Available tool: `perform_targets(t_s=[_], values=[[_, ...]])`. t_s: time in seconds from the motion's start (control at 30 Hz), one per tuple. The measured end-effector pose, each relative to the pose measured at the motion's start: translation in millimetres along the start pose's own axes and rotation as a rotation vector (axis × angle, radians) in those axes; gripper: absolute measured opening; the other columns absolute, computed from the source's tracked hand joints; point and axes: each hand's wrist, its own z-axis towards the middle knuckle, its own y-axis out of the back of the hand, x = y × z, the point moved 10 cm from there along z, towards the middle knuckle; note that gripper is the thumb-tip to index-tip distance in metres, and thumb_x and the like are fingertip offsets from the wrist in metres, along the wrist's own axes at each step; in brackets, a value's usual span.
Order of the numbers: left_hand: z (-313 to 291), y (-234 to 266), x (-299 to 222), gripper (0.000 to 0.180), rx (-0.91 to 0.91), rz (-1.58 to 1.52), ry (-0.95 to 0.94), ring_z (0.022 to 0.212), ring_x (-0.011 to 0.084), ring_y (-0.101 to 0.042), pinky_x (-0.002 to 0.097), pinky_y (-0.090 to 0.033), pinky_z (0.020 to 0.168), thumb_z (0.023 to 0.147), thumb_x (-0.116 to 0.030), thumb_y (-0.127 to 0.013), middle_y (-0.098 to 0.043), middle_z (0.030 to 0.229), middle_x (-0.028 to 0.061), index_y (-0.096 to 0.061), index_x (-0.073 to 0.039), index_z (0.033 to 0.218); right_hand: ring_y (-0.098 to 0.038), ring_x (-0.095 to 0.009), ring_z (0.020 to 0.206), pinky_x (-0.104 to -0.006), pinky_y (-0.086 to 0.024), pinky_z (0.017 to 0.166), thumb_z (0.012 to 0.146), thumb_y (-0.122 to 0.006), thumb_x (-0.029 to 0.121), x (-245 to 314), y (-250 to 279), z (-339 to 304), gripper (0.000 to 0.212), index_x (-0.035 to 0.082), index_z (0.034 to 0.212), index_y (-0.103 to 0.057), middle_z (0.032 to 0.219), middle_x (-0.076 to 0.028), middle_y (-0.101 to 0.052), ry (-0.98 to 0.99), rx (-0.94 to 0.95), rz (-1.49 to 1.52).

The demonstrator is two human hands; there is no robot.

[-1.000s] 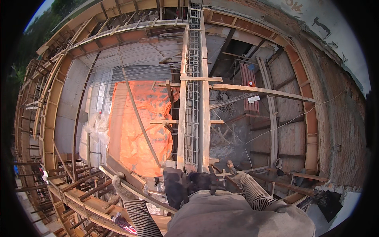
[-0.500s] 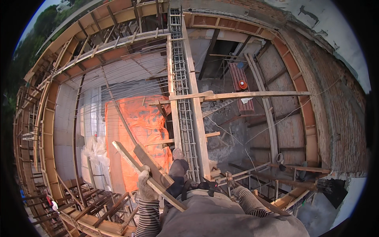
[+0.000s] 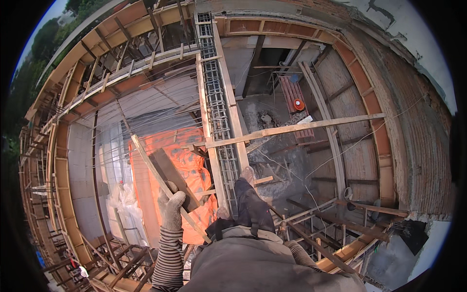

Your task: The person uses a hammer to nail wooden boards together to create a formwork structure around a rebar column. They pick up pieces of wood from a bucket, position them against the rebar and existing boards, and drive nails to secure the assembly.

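My gloved left hand is closed around a long, pale wooden batten, which slants from far left to near right in front of my body. A shorter brown board lies along the batten's right side by my fingers; whether my hand grips it too is unclear. My right hand is low at my right side, mostly hidden, beside dark timbers, its fingers not readable. Under me runs a beam form with a steel rebar cage between two planks. My feet are on its edges.
A crosspiece of timber spans rightward from the beam. Deep openings drop on both sides, with an orange tarp below left and a red corrugated platform below right. Thin wires stretch across the left opening. Formwork rings the edge.
I have stepped forward, one foot now on the beam's right plank. My left hand has moved slightly left and forward with the batten and board. My right hand has dropped lower.
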Motion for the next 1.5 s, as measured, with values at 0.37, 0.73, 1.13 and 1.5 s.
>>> perform_targets(t_s=[0.37,0.73,1.13,1.5], values=[[125,11,10,0.023,-0.255,0.21,0.118,0.069,0.0087,-0.049,0.0248,-0.043,0.062,0.082,-0.019,-0.069,-0.048,0.081,-0.0028,-0.053,-0.009,0.096,-0.063,-0.026,0.07,-0.0435,-0.054,0.064,0.099,-0.063,0.029,120,235,3,0.033,0.0,0.115,-0.064,0.085,-0.014,-0.066,-0.084,-0.037,0.48],[280,-52,65,0.033,0.003,0.119,0.457,0.077,0.0146,-0.065,0.0299,-0.057,0.071,0.079,-0.011,-0.071,-0.059,0.086,0.0038,-0.056,-0.004,0.108,-0.07,-0.038,0.104,-0.0453,-0.054,0.09,0.091,-0.069,0.045,259,364,-95,0.054,-0.004,0.112,-0.066,0.105,-0.026,-0.072,0.148,-0.331,0.4],[417,-45,288,0.051,0.066,0.581,0.586,0.087,0.0213,-0.066,0.0359,-0.057,0.078,0.077,-0.02,-0.078,-0.059,0.104,0.0114,-0.056,0.001,0.117,-0.068,-0.041,0.105,-0.0516,-0.052,0.091,0.094,-0.062,0.039,521,430,82,0.042,0.003,0.115,-0.058,0.105,-0.024,-0.07,0.334,-0.458,-0.107],[507,-37,465,0.035,-0.086,0.418,0.575,0.08,0.0165,-0.062,0.0327,-0.058,0.071,0.08,-0.006,-0.07,-0.055,0.094,0.0056,-0.051,-0.005,0.11,-0.068,-0.03,0.105,-0.0485,-0.052,0.091,0.095,-0.063,0.026,724,454,321,0.024,0.01,0.113,-0.062,0.106,-0.012,-0.071,0.809,-0.62,-0.466]])
